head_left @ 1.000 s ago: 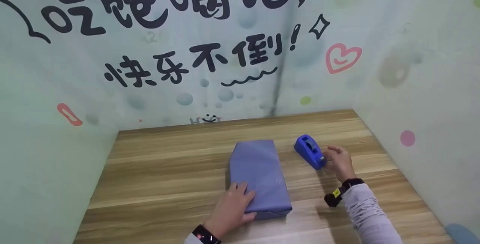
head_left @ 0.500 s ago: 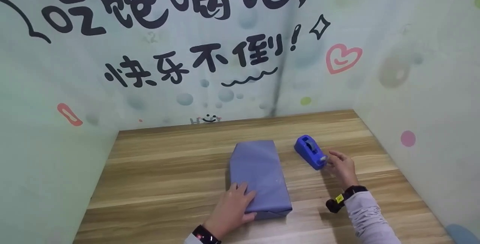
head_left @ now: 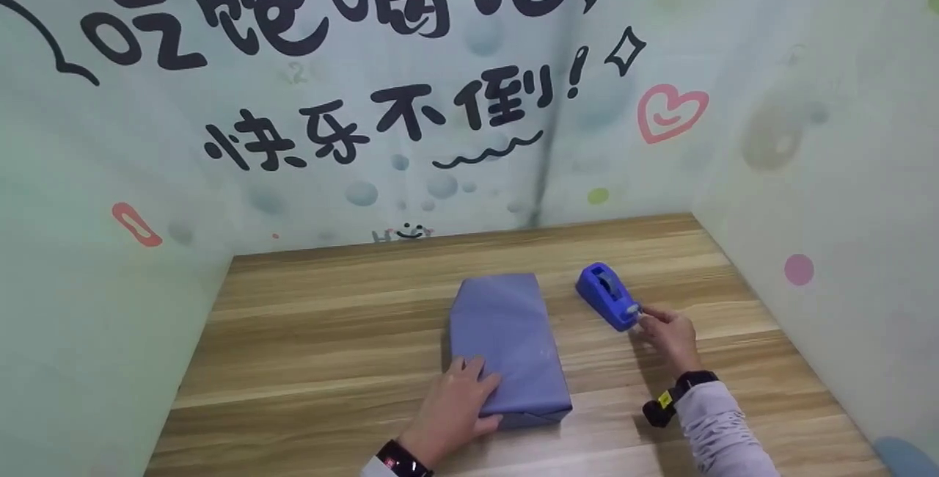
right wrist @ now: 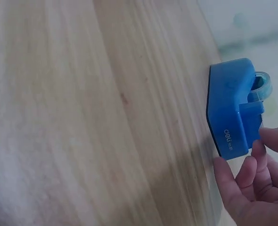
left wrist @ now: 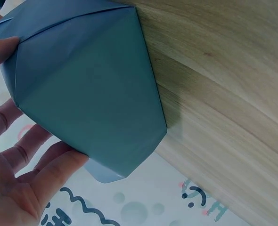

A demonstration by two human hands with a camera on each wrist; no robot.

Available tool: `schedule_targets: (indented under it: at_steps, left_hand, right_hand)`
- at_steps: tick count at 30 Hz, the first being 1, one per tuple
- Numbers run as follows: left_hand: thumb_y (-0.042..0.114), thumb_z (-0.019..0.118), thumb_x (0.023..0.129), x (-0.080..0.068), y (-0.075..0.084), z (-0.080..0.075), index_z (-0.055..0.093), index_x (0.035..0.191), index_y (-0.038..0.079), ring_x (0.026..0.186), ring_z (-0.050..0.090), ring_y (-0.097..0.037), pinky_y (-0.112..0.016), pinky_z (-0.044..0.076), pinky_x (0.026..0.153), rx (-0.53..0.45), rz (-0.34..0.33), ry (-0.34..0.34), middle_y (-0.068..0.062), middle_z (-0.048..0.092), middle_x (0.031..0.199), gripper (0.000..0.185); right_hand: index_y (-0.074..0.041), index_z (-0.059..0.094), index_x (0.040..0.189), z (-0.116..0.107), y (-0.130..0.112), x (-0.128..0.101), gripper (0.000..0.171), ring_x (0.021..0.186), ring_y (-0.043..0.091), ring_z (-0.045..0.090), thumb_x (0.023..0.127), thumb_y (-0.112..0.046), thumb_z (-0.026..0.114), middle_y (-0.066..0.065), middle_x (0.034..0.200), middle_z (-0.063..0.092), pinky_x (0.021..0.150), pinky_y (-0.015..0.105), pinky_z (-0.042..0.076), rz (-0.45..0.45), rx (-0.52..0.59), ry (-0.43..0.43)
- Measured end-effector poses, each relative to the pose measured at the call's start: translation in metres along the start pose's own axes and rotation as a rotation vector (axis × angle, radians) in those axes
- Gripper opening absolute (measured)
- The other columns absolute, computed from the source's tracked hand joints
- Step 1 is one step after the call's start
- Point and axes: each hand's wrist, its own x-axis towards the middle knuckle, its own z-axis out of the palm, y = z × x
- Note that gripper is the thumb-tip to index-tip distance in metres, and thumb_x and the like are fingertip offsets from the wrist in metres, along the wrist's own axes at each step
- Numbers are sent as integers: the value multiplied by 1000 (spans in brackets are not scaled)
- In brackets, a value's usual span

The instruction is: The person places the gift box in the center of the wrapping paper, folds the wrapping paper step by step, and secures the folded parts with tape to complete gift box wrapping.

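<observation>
A box wrapped in purple-blue paper [head_left: 510, 337] lies on the wooden table, its folded end toward me. My left hand [head_left: 447, 407] rests on its near left corner, fingers spread over the top and thumb at the front end. The left wrist view shows the fingertips along the edge of the wrapped box [left wrist: 96, 89]. To the right stands a blue tape dispenser [head_left: 605, 297] with a roll of clear tape [right wrist: 265, 89]. My right hand [head_left: 671, 336] is at its cutter end, thumb and forefinger pinching the tape end there; the other fingers are beside the dispenser's front.
The wooden table [head_left: 330, 330] is walled in by a printed backdrop [head_left: 323, 198] with large black writing at the back, and plain panels at both sides. A black wrist camera [head_left: 660, 411] hangs off the right wrist over the table.
My right hand has shifted slightly toward me, its raised forefinger coming down to the thumb at the dispenser's cutter end. The left hand, box and dispenser have stayed put.
</observation>
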Motion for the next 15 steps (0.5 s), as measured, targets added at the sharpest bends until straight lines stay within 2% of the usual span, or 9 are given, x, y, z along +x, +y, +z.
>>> schedule_targets:
  at_steps: [3,7,11,15]
  left_hand:
    - [51,63,74,-1,0,-1,59,109,20,91,53,-24,-36,51,62,-4,-3,-8,-7,56,107,47]
    - [51,63,74,-1,0,-1,60,110,19,92,53,-25,-36,51,62,-4,-6,-12,-8,56,109,48]
    - [51,63,74,-1,1,-2,59,110,20,92,53,-25,-36,51,61,-5,-5,-13,-8,56,110,48]
    - [52,62,74,-1,0,-1,59,111,20,93,53,-25,-37,51,62,0,-3,-14,-9,56,111,49]
  right_hand:
    - [8,54,119,2,2,1,39,72,12,65,86,-12,55,18,99,67,63,21,51,-42,-109,37]
    - [8,61,109,7,2,3,33,62,8,57,82,-10,59,16,85,67,54,20,44,-138,-261,118]
    - [11,62,101,10,1,5,27,66,16,55,81,-6,58,20,83,65,55,21,41,-255,-408,164]
    - [12,63,98,10,1,6,23,69,26,57,81,-3,58,23,81,64,56,26,42,-350,-500,166]
